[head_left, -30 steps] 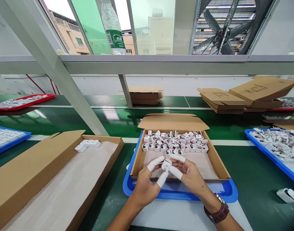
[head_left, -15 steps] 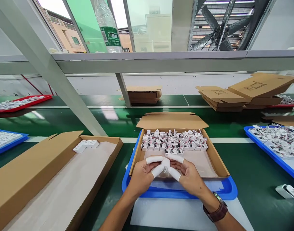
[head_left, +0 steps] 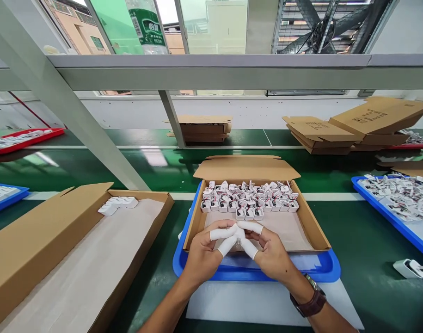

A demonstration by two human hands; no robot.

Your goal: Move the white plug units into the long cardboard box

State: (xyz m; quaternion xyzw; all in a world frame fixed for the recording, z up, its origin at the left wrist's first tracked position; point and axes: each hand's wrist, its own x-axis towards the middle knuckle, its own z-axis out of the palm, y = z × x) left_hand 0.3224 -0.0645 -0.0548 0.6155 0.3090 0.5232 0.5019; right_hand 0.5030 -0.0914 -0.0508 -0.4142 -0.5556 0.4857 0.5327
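Note:
My left hand (head_left: 203,252) and my right hand (head_left: 269,252) meet over the near end of an open cardboard box (head_left: 315,231). Both wear white finger cots. Together they pinch a small white plastic part (head_left: 237,235) between thumbs and forefingers; most of it is hidden by the fingertips. The box sits in a blue tray (head_left: 331,268) and holds several rows of the same small white parts with red wires (head_left: 249,199) at its far end. A brown watch (head_left: 310,303) is on my right wrist.
A long cardboard box (head_left: 41,245) lined with paper lies at the left, with a few white pieces (head_left: 117,205) in its far corner. Blue trays of parts stand at the right (head_left: 398,199) and far left. A loose white part (head_left: 407,268) lies at right. Flat cartons (head_left: 350,132) are stacked behind.
My fingers have closed tighter round the white part, which showed more a second ago. The view has tilted slightly downward; the hands stay in place.

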